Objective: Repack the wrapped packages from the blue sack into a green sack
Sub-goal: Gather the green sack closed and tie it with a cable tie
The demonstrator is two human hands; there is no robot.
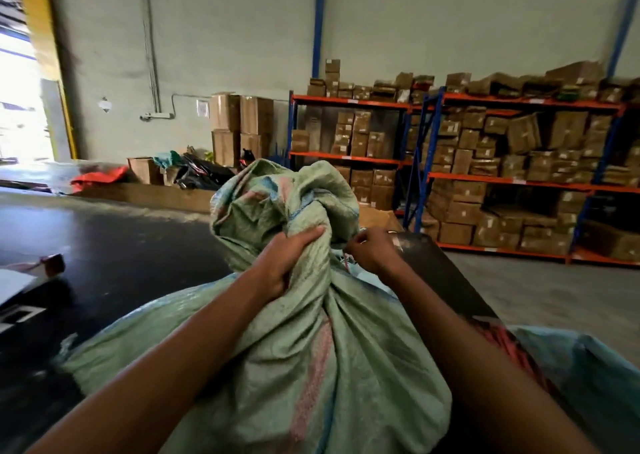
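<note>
Warehouse shelving (pixel 485 162) — dark floor (pixel 121 238), green sack (pixel 311 349)

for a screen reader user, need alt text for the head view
A person's left hand grips the gathered neck of a full green sack while the right hand pinches at its tie. Behind stand shelves of cardboard boxes.

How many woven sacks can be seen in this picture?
2: the green sack in the middle, its gathered neck gripped by the left hand, and a blue sack at lower right. Others may be hidden.
</note>
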